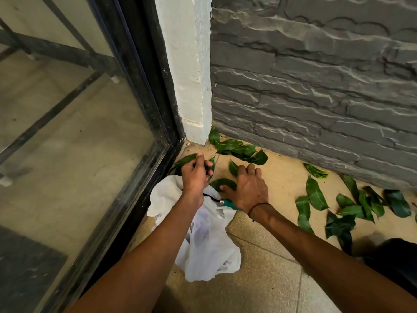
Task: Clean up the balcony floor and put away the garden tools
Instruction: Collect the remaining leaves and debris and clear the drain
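Both hands down in the balcony corner, picking up leaves.

Nearest, white plastic bag (pixel 203 240) lay crumpled on tiled floor (pixel 266 279), w/ a teal-handled tool (pixel 230 204) resting on it under the R wrist. R hand (pixel 247 188) lay spread, fingers flat on leaves by bag (pixel 223 184). L hand (pixel 195 175) was curled round a leaf or two (pixel 187 158) next to black glass-door frame (pixel 158 123). More scattered leaves (pixel 352 206) lay to the R & piled in corner (pixel 239 150) against grey stone wall (pixel 316 86).
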